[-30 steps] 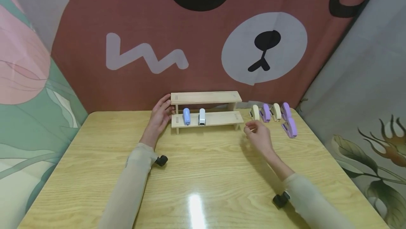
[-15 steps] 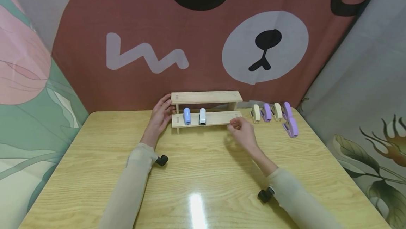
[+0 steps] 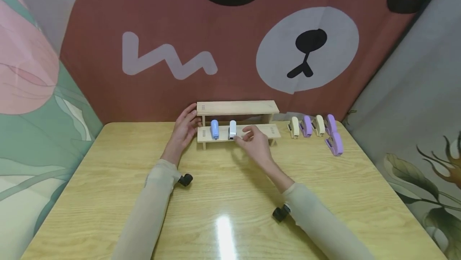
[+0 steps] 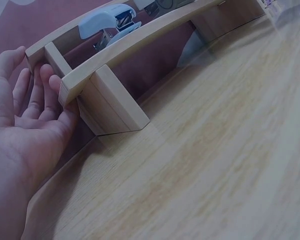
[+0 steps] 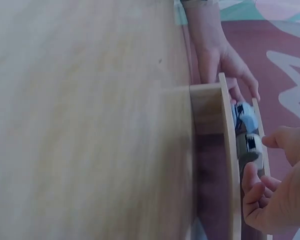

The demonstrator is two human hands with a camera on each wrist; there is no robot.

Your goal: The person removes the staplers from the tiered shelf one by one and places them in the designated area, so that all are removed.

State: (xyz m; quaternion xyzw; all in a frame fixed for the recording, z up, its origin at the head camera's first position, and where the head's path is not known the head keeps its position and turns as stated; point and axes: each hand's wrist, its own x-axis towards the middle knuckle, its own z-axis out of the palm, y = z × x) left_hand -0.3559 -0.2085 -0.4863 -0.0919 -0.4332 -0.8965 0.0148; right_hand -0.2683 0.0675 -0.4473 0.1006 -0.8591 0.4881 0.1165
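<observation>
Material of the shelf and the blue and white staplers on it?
Shelf: probably wood, matte; pale tan, faint grain lines. Blue stapler and white stapler: likely smooth plastic casings, evenly coloured, slight sheen; painted metal can't be ruled out.

A long, pale beige fabric left sleeve (image 3: 147, 202), a matching right sleeve (image 3: 320, 218), a small black rounded device (image 3: 186, 179) at each wrist

Head view evenly lit; white glare (image 3: 225, 236) streaks the near tabletop (image 3: 90, 196); soft shadow (image 3: 251, 171) left of the right forearm (image 3: 280, 177). Wrist views dimmer, bluish, tabletop grain blurred.
</observation>
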